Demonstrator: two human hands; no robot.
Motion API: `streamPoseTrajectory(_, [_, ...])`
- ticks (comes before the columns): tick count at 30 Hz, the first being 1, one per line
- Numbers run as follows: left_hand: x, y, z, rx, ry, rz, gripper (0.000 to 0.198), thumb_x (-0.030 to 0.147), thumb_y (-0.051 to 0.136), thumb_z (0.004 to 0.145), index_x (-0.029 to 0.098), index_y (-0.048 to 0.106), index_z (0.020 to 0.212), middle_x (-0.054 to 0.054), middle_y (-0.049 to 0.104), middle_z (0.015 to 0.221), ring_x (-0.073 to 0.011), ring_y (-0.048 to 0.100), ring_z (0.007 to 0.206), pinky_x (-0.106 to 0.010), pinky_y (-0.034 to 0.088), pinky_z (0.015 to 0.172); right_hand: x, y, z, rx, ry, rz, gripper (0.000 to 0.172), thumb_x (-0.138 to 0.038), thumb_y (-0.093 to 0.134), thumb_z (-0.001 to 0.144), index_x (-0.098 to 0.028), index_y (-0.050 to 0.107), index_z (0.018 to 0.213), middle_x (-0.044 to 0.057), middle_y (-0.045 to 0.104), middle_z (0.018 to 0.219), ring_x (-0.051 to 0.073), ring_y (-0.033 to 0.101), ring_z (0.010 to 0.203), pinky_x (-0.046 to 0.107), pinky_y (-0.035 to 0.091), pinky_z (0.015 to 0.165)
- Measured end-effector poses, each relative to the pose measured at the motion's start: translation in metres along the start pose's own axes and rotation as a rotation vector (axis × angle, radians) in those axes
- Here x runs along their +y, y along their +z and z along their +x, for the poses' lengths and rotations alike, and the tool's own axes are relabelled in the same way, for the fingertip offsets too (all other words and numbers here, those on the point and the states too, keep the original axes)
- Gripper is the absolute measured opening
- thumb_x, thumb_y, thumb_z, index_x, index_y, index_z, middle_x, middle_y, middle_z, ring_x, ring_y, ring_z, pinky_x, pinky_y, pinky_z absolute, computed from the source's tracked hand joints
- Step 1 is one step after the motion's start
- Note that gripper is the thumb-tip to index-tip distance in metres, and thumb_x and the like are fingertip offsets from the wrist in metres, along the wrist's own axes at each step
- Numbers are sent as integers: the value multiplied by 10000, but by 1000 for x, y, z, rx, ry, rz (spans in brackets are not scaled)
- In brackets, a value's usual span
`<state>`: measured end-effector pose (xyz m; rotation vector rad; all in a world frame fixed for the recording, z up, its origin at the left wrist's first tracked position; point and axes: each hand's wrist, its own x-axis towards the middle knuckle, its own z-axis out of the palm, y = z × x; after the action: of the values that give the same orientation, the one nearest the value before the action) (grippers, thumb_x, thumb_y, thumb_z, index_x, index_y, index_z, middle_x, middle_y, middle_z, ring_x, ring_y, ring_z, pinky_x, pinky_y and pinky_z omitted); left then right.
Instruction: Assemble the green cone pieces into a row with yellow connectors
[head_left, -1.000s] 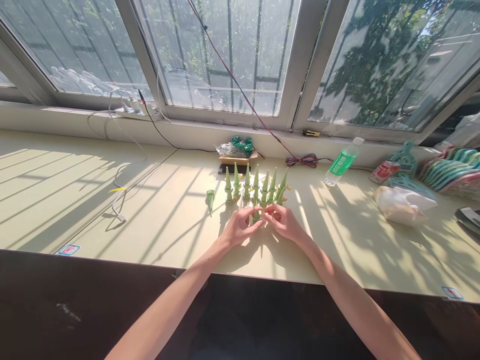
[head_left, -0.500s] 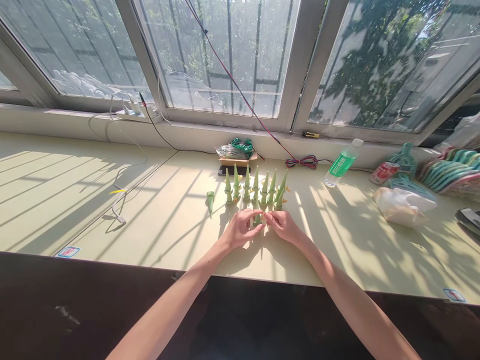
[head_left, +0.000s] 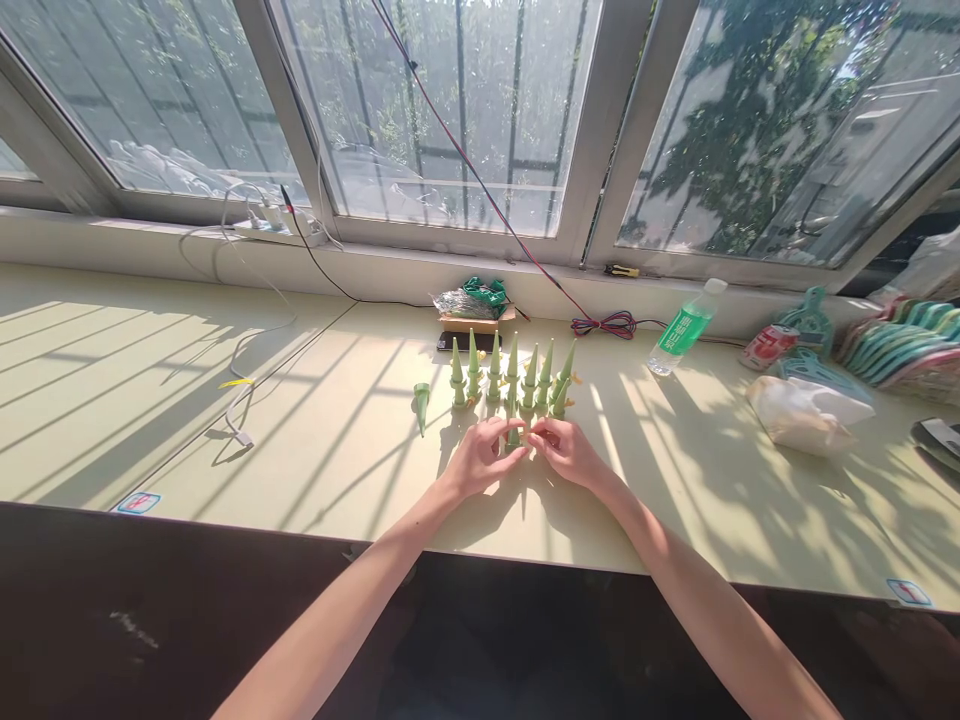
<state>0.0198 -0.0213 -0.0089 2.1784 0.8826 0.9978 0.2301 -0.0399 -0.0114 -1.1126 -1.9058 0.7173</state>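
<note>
My left hand (head_left: 480, 460) curls round the near green cone-shaped plastic spike (head_left: 513, 437), thumb and fingers closed about its lower part. Pinched fingertips of my right hand (head_left: 566, 452) are at the right side of that same spike, by a small pale yellow piece; whether they grip it is too small to tell. Just behind my hands, several matching green spikes (head_left: 457, 375) stand upright in a cluster, points up, some with small yellow side pieces. To the left, apart from the group, one loose green spike (head_left: 421, 408) lies on the table.
Behind the spikes are a dark phone (head_left: 450, 341) and a small box (head_left: 480, 323) with plastic packets. On the right are a green-labelled bottle (head_left: 679, 332), a red can (head_left: 768, 346), a tissue pack (head_left: 802, 415) and hangers (head_left: 900, 340). A white cable (head_left: 238, 400) lies left.
My right fingertips have shifted very slightly beside the spike. My left hand stays round it, and the other spikes have not moved.
</note>
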Motion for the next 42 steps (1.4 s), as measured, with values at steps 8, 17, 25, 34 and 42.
streamPoseTrajectory(8, [-1, -2, 0, -40, 90, 17, 341, 331, 658, 926, 171, 676, 1227, -36, 645, 874, -85, 460, 552, -254, 436, 566, 5, 3, 0, -20, 35, -40, 561, -606, 369, 1033, -207, 443, 645, -12, 470, 569, 119, 399, 522, 280, 306, 533])
streamPoseTrajectory(17, [1, 1, 1, 15, 1, -6, 349, 352, 678, 915, 173, 688, 1214, -12, 651, 831, -82, 433, 535, -244, 396, 540, 0, 2, 1, 25, 39, 41, 411, -563, 481, 1005, -194, 585, 858, 14, 595, 709, 134, 512, 565, 274, 400, 545])
streamPoseTrajectory(25, [-1, 1, 0, 19, -9, 14, 367, 384, 689, 905, 176, 690, 1208, -2, 628, 790, -94, 455, 539, -247, 396, 536, 0, 0, 1, 10, 20, 65, 272, -455, 565, 971, -194, 591, 898, 36, 648, 774, 164, 591, 658, 289, 453, 606])
streamPoseTrajectory(34, [-2, -1, 0, -37, 86, 81, 337, 350, 651, 936, 166, 675, 1216, -45, 645, 872, -103, 469, 572, -265, 420, 582, 5, 1, 0, -20, -13, -46, 459, -500, 407, 1034, -203, 478, 691, -25, 435, 593, 121, 368, 541, 284, 298, 550])
streamPoseTrajectory(42, [-2, 0, 0, 6, 44, 45, 338, 379, 661, 934, 182, 675, 1208, -22, 648, 842, -94, 448, 543, -262, 416, 562, 4, 3, 0, 0, 27, -2, 415, -499, 433, 1031, -190, 550, 781, -6, 525, 640, 127, 441, 552, 276, 334, 548])
